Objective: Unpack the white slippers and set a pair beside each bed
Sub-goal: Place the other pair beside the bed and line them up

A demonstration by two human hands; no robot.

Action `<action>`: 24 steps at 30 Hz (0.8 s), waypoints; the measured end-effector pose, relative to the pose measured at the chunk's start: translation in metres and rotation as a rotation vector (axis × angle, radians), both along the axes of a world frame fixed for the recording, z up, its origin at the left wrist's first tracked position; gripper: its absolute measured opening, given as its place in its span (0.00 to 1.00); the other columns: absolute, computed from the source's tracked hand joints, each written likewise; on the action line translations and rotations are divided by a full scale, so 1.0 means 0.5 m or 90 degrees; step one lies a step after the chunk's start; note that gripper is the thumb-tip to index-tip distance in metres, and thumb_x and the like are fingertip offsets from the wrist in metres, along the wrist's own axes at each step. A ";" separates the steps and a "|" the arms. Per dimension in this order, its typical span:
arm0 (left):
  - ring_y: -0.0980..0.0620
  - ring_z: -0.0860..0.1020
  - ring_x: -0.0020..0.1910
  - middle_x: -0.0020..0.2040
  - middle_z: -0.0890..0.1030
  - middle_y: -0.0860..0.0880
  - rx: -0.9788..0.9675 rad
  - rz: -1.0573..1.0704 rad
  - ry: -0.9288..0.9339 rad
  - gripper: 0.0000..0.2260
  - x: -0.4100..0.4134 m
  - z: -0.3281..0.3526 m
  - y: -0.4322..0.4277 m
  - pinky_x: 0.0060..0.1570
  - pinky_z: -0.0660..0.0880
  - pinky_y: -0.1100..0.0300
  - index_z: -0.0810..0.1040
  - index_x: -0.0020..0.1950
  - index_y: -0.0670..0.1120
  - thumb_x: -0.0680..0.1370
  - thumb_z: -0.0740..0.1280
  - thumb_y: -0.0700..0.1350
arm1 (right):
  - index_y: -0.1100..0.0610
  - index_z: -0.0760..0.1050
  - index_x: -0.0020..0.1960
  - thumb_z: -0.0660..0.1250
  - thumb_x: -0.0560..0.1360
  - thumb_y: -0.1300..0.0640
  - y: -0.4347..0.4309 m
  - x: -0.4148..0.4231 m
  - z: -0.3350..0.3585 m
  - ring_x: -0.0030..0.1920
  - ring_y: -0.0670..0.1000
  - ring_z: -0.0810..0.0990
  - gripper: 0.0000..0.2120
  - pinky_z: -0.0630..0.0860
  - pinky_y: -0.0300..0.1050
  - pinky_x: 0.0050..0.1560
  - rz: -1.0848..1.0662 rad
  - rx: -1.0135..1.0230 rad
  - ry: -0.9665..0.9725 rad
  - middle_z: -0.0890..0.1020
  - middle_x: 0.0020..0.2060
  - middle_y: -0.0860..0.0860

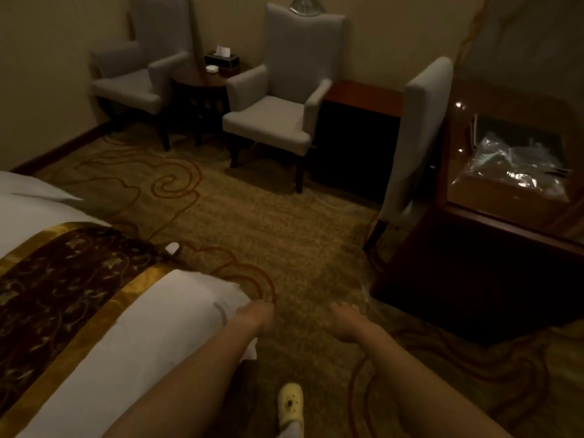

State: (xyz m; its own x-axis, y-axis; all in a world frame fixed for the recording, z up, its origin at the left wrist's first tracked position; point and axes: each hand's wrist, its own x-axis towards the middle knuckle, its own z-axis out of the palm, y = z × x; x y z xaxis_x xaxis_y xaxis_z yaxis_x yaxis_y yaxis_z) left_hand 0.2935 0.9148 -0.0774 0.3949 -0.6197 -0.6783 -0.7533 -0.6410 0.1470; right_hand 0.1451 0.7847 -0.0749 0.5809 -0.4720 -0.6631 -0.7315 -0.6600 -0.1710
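The bed (177, 305) with a white cover and a brown-and-gold runner fills the lower left. A small white object (172, 248), perhaps the tip of a slipper, pokes out on the carpet by the bed's side. Clear plastic packets (512, 165) lie on the wooden desk (493, 213) at the right; their contents are too dim to make out. My left hand (257, 316) hangs at the bed's corner, its fingers curled down out of sight. My right hand (344, 320) hovers over the carpet with fingers apart and nothing in it.
Two grey armchairs (275, 121) (136, 80) stand at the far wall, with a dark side table (202, 86) carrying a tissue box between them. A third grey chair (417, 137) is pushed against the desk. Patterned carpet (252, 216) spreads between the bed and the chairs. My yellow clog (290, 404) shows below.
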 end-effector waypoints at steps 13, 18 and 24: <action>0.42 0.73 0.65 0.67 0.74 0.42 -0.045 0.099 0.013 0.18 0.320 0.006 -0.287 0.64 0.72 0.48 0.73 0.67 0.44 0.78 0.58 0.46 | 0.59 0.58 0.73 0.57 0.79 0.48 -0.330 0.363 0.021 0.71 0.60 0.62 0.26 0.64 0.56 0.70 0.056 -0.007 -0.014 0.64 0.71 0.59; 0.41 0.74 0.65 0.68 0.74 0.41 0.000 0.191 0.060 0.18 0.465 -0.026 -0.366 0.60 0.73 0.53 0.72 0.68 0.42 0.80 0.59 0.47 | 0.58 0.58 0.73 0.57 0.79 0.49 -0.448 0.551 -0.029 0.71 0.60 0.62 0.26 0.63 0.53 0.69 0.152 0.024 0.015 0.64 0.72 0.59; 0.42 0.74 0.66 0.67 0.75 0.40 -0.008 0.368 0.098 0.18 0.641 -0.019 -0.475 0.63 0.71 0.54 0.75 0.66 0.41 0.80 0.58 0.47 | 0.58 0.59 0.72 0.58 0.78 0.46 -0.606 0.796 -0.046 0.70 0.60 0.65 0.27 0.64 0.53 0.69 0.284 0.036 0.052 0.65 0.71 0.59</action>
State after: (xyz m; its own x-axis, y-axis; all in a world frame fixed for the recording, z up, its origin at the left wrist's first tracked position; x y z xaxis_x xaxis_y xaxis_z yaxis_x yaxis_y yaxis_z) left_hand 0.6140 0.6773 -0.0870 0.5676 -0.3426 -0.7486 -0.2527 -0.9379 0.2376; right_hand 0.5433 0.4816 -0.0978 0.6633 -0.1495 -0.7333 -0.3910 -0.9047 -0.1693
